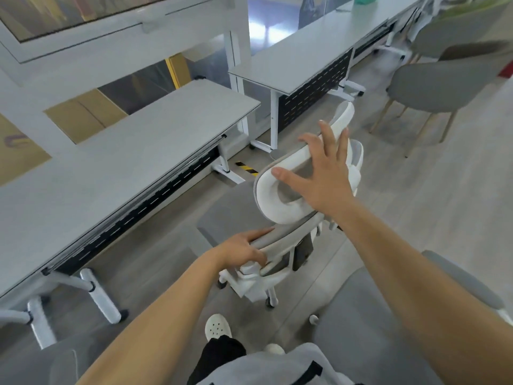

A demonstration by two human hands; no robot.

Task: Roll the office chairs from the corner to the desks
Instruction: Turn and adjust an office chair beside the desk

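Forearms reach ahead: left hand [244, 250] grips the office chair [288, 207] at its backrest top, right hand [319, 173] splayed against the headrest [266, 195], tabletop [133, 151] lying front-left.

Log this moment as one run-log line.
left hand: grips backrest edge | right hand: open over headrest | office chair: beside desk

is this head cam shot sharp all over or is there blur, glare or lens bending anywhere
Head view: the right hand on the white headrest and the left hand gripping the chair back are fairly sharp; the grey shell chairs at top right smear with blur; a bright glare patch shows behind the glass; the wide lens bends the desk edges; lighting is soft, shadows faint.
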